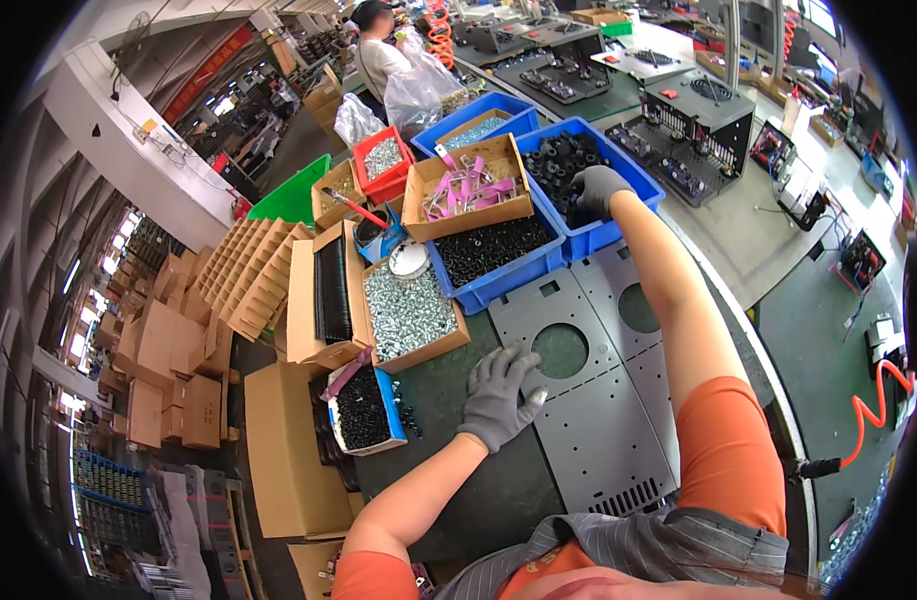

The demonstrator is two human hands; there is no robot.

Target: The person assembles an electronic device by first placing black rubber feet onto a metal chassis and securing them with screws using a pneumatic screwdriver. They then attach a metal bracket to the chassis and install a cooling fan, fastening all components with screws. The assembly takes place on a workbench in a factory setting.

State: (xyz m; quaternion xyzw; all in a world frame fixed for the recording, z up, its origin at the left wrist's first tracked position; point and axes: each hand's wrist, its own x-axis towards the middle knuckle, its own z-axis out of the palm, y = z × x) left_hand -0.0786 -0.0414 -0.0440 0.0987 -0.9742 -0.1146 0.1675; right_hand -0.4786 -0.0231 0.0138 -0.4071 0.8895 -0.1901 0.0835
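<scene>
My left hand (498, 395), in a grey glove, rests with fingers spread at the left edge of a grey metal panel (588, 430). The panel lies on the green bench top and has large round holes, small holes and a row of slots. My right hand (600, 192), gloved too, reaches into a blue bin (618, 235) of black parts at the back right; its fingertips are down among the parts and I cannot see whether they grip one. A second blue bin (508, 285) with small black pieces stands between the hands.
Left of the panel are a cardboard box of silver screws (408, 320), a small box of black screws (363, 410) and a box of black sheets (330, 290). Behind sit a box of purple-sleeved parts (468, 190) and a red bin (383, 165). A person (378, 60) stands at the far side.
</scene>
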